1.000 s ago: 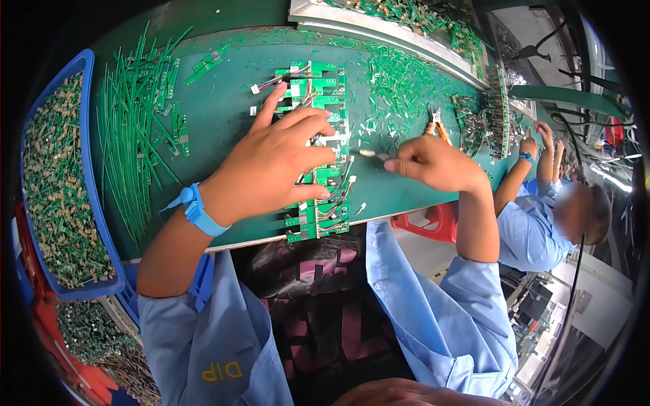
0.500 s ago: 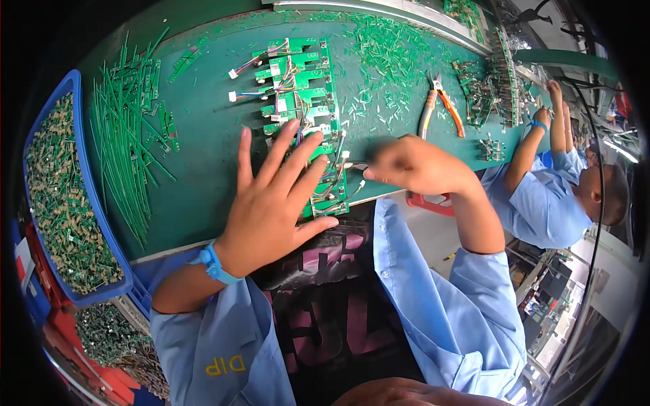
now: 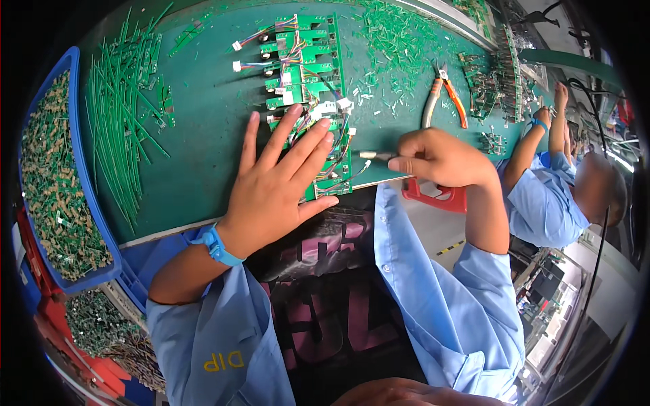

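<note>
Centre: left hand [image 3: 267,186] spread open, seemingly steadying circuit boards [image 3: 313,52]; right hand [image 3: 443,159] grips white-tipped tool [image 3: 369,155]; next move likely needs careful aim.

I count two hands, the left hand [image 3: 274,177] and the right hand [image 3: 440,160], with one slim tool [image 3: 382,156], one board panel [image 3: 315,51] and one pair of cutters [image 3: 443,76]. Two white plugs [image 3: 236,46] stick out past the panel's left edge. I get two blue wristbands [image 3: 220,247], one red stool [image 3: 443,198], at least one blue bin [image 3: 75,101] and at least one co-worker [image 3: 542,211]. The green strips [image 3: 118,118] and scraps [image 3: 396,40] are too many for me to count from here.
</note>
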A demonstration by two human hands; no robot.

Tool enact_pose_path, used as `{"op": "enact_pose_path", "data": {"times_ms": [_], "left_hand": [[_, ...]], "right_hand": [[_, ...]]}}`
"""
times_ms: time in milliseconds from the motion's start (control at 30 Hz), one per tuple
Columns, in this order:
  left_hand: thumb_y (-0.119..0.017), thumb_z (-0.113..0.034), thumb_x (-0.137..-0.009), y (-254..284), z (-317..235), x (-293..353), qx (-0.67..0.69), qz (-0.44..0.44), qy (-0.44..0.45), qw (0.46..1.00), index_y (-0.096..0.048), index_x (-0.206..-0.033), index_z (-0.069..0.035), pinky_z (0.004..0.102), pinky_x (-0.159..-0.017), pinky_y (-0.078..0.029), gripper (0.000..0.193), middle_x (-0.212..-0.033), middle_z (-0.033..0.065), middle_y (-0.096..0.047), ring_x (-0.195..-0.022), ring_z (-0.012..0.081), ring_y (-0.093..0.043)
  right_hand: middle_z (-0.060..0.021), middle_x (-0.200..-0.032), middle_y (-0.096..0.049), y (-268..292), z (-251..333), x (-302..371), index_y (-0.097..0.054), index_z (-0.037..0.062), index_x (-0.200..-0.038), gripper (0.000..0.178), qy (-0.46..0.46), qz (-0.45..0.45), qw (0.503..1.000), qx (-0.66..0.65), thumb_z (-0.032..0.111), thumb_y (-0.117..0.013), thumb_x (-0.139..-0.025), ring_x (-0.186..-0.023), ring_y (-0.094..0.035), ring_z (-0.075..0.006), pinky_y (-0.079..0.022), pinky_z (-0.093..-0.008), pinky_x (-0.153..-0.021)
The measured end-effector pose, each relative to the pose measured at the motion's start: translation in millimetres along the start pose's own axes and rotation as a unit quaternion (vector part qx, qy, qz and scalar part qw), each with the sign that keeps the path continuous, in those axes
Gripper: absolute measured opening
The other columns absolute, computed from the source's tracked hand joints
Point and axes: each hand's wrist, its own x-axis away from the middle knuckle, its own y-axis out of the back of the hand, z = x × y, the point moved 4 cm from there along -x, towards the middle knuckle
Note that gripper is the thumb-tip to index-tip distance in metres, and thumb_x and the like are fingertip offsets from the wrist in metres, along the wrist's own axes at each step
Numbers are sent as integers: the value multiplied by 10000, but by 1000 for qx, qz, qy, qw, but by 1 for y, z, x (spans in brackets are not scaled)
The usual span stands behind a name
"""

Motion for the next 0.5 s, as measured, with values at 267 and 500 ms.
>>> {"op": "enact_pose_path", "data": {"times_ms": [267,500], "left_hand": [[-824,-441,-928,0,-10,1,-28,4,14,999,-580,-1609,-72,739,-1360,-128,812,-1780,75,-466,-1698,426,-296],[-821,-450,-927,-7,-4,3,-11,-23,-6,1000,-587,-1597,-70,737,-1359,-132,805,-1769,83,-477,-1687,434,-312]], "right_hand": [[-25,-724,-542,-26,6,-5,-599,5,-767,425,16,85,994,-59,222,-687,-1121,-639,-435,-181,-417,-359,-641],[-31,-720,-569,-31,9,-4,-651,0,-830,329,46,79,991,-100,204,-632,-1087,-657,-445,-176,-420,-360,-642]]}}
